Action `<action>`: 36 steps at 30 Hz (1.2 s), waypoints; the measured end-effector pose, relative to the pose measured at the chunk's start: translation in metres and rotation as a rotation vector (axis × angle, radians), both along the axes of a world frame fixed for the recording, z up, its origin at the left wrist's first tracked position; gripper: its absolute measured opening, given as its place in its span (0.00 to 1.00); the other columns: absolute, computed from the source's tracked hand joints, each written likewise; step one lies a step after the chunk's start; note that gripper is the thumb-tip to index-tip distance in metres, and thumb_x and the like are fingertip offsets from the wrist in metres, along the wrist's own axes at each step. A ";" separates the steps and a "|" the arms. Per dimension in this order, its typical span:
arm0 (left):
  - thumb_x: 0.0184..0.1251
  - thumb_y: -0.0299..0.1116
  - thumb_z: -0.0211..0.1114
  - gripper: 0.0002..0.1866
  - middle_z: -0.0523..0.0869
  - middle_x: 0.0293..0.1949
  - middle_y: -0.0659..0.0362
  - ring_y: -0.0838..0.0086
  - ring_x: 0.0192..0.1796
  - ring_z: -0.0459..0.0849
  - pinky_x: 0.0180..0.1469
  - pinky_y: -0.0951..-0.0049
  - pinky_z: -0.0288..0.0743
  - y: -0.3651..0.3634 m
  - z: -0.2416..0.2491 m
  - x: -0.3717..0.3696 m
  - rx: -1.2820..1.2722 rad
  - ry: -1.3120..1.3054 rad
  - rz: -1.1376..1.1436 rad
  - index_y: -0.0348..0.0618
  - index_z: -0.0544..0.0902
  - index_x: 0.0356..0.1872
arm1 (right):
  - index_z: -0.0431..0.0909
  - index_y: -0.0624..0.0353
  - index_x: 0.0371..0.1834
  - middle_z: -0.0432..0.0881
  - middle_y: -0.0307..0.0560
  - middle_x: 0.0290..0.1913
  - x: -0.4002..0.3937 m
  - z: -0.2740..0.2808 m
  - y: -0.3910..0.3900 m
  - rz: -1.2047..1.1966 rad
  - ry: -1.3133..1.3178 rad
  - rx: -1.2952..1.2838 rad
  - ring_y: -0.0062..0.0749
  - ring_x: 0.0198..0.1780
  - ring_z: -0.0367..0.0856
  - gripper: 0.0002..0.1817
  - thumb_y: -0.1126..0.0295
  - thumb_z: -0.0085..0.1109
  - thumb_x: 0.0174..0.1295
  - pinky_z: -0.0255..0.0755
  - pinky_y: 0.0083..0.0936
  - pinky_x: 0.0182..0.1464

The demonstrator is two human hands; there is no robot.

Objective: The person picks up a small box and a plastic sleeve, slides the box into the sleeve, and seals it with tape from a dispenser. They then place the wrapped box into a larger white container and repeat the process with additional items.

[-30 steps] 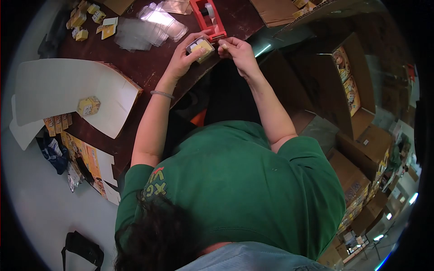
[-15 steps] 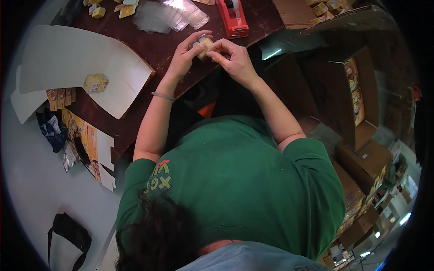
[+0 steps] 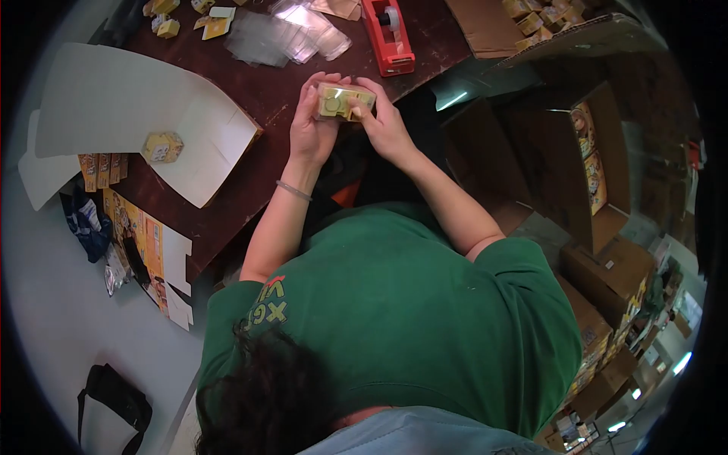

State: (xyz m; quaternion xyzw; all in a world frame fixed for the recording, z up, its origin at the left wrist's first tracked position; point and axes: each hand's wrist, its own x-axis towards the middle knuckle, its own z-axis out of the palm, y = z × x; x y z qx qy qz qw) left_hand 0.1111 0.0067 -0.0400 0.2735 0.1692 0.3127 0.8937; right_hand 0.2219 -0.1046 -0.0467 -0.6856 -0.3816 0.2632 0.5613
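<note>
A small yellow box in a clear plastic case (image 3: pixel 334 103) is held between both hands near the table's edge, one broad side facing up. My left hand (image 3: pixel 312 125) closes on its left end, fingers behind the far side. My right hand (image 3: pixel 388 130) grips the right end, its thumb lying across the face. Beyond the hands, flat clear plastic sleeves (image 3: pixel 284 34) lie in an overlapping pile. A red tape dispenser (image 3: pixel 393 57) with a roll of clear tape stands to their right.
White card sheet (image 3: pixel 205 114) with a small yellow box (image 3: pixel 163 147) on it covers the table's left part. More yellow boxes (image 3: pixel 167 29) lie at the far left. An open carton (image 3: pixel 584 34) of yellow pieces is at the far right; large cardboard boxes (image 3: pixel 610 265) stand on the right.
Both hands have come nearer to my body with the box. It is now turned with its broad face up, and the right hand has shifted from a fingertip pinch to gripping its end.
</note>
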 end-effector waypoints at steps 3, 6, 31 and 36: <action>0.81 0.45 0.49 0.22 0.77 0.63 0.48 0.61 0.68 0.74 0.74 0.59 0.62 0.007 0.005 -0.008 0.177 0.033 0.052 0.37 0.72 0.62 | 0.64 0.60 0.71 0.81 0.54 0.54 0.025 0.050 0.005 0.061 -0.157 0.055 0.51 0.56 0.78 0.40 0.62 0.73 0.56 0.75 0.37 0.59; 0.74 0.34 0.61 0.21 0.78 0.62 0.51 0.68 0.65 0.76 0.69 0.67 0.67 0.035 0.015 0.003 0.580 0.188 -0.014 0.35 0.72 0.63 | 0.66 0.58 0.69 0.81 0.49 0.50 0.037 0.064 0.020 0.171 -0.682 0.086 0.45 0.51 0.77 0.44 0.66 0.77 0.46 0.75 0.38 0.55; 0.64 0.36 0.63 0.25 0.84 0.51 0.58 0.76 0.53 0.81 0.59 0.73 0.74 0.041 0.012 0.054 0.809 0.279 -0.492 0.40 0.78 0.62 | 0.84 0.64 0.43 0.86 0.38 0.34 0.077 -0.011 -0.018 -0.206 0.520 0.013 0.17 0.36 0.82 0.07 0.71 0.61 0.70 0.75 0.17 0.40; 0.70 0.36 0.63 0.21 0.85 0.51 0.59 0.77 0.52 0.81 0.59 0.74 0.74 0.039 0.005 0.032 0.752 0.353 -0.353 0.37 0.80 0.60 | 0.82 0.63 0.43 0.84 0.36 0.35 0.081 -0.008 -0.024 -0.152 0.108 -0.246 0.19 0.36 0.79 0.07 0.72 0.61 0.70 0.74 0.19 0.43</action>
